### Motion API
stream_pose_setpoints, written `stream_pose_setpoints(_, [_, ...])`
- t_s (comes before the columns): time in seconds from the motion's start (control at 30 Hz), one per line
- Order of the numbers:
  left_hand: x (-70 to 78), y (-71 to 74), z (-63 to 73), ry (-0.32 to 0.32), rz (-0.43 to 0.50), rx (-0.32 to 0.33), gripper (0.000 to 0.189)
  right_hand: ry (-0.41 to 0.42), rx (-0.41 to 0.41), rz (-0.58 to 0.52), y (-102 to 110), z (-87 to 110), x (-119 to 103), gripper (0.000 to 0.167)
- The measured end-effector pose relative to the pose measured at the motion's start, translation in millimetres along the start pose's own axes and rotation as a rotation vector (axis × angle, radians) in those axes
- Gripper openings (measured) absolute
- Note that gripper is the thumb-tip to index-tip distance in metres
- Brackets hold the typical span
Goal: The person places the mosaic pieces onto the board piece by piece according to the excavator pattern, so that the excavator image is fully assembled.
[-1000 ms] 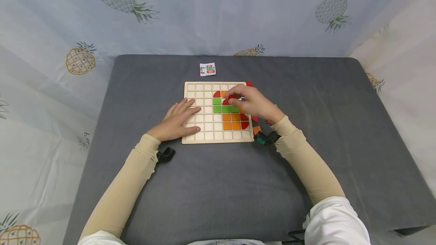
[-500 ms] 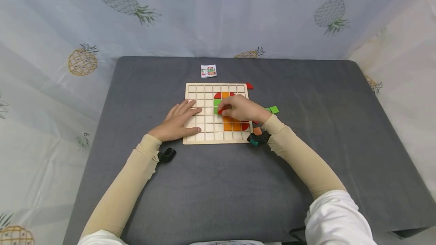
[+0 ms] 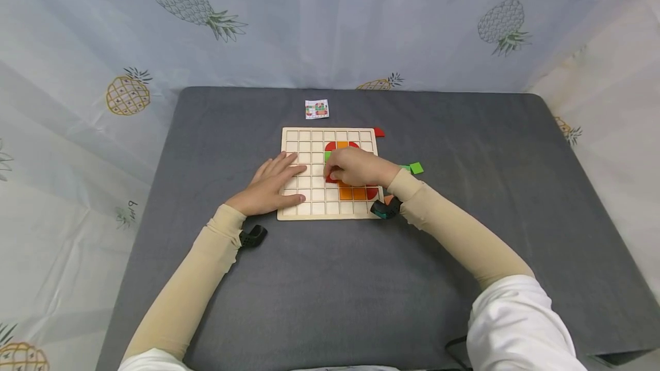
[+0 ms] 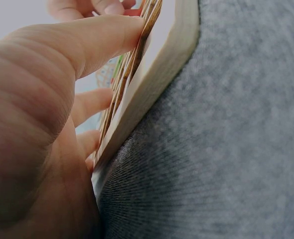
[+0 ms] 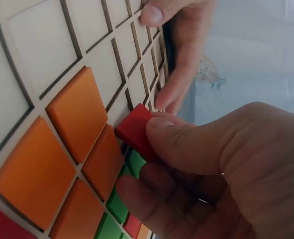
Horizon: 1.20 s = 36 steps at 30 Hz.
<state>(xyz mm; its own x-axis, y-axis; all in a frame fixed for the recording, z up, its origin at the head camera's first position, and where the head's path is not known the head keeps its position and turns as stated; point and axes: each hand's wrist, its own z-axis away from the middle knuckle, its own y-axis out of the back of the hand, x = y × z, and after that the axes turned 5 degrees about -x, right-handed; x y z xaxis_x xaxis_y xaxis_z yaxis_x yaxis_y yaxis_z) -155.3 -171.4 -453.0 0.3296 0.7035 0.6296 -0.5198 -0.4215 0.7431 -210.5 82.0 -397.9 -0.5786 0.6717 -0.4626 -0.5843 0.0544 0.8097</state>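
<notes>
A square wooden grid board [image 3: 309, 209] lies on the table, its right half partly filled with flat orange, green and red tiles. My right hand [image 3: 356, 166] is over the filled part, pinching a red tile [image 5: 138, 130] between thumb and fingers. In the right wrist view that tile is tilted at a grid cell beside the orange tiles [image 5: 79, 114]. My left hand [image 3: 268, 186] lies with spread, straight fingers across the board's left edge; in the left wrist view its thumb [image 4: 102, 37] rests on the board's rim. The right hand hides several middle cells.
A small printed card [image 3: 317, 109] with a coloured grid pattern lies behind the board. Right of the board are a loose green tile [image 3: 416, 168], a red piece [image 3: 379, 132] at the top corner and an orange tile [image 3: 389, 199] partly behind the wrist camera.
My right hand has moved left and toward me over the board, carrying the red tile to a cell left of the orange tiles. My left hand has stayed in place.
</notes>
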Motion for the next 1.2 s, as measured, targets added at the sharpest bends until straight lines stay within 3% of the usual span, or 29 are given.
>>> stream_pose_setpoints(0.37, [-0.4,0.5,-0.2,0.000,0.002,0.001,0.073,-0.010,-0.004,0.102,-7,-0.7,-9,0.017])
stream_pose_setpoints(0.7, [-0.5,-0.6,-0.2,-0.002,-0.004,0.002,0.073,0.006,0.013,0.101,-12,5.7,-6,0.012])
stream_pose_setpoints(0.87, [-0.9,-1.0,-0.5,-0.001,-0.009,0.003,0.074,-0.009,0.049,0.018,0,21.0,3,0.016])
stream_pose_setpoints(1.2, [-0.3,-0.2,-0.1,-0.002,0.001,-0.003,0.075,-0.151,0.183,-0.036,27,67.5,34,0.023])
